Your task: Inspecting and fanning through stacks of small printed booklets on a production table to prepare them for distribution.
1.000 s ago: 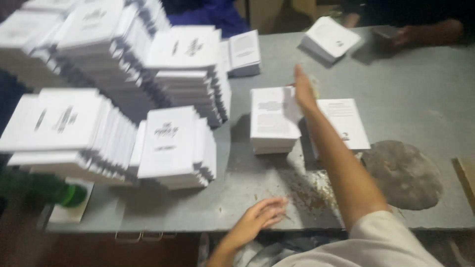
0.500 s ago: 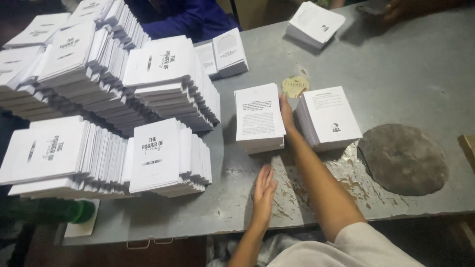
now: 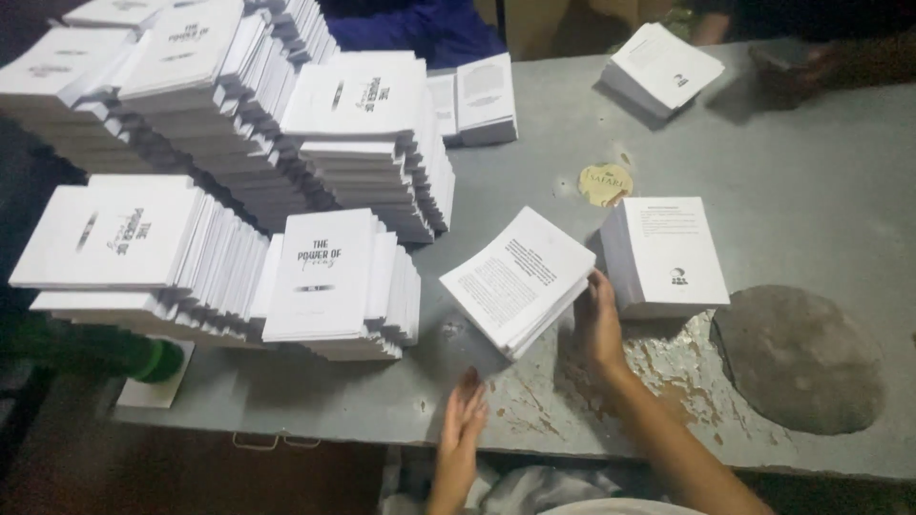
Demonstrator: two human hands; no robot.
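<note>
My right hand [image 3: 599, 322] grips the right edge of a small stack of white booklets [image 3: 520, 277], which lies turned at an angle and slightly lifted on the grey table [image 3: 821, 200]. The hand sits between this stack and a second, squared stack of booklets [image 3: 665, 253] just to its right. My left hand [image 3: 463, 420] hovers flat at the table's front edge, below the angled stack, holding nothing.
Tall, fanned piles of white booklets [image 3: 334, 277] fill the left half of the table. Another stack [image 3: 663, 67] lies at the far side near another person's hand [image 3: 801, 72]. A yellow round sticker [image 3: 606, 184], a round grey patch [image 3: 797, 358] and a green object [image 3: 105, 348] are nearby.
My right hand has drawn back toward me, pulling the small stack forward and turning it. My left hand has slid a little toward the table's front edge.
</note>
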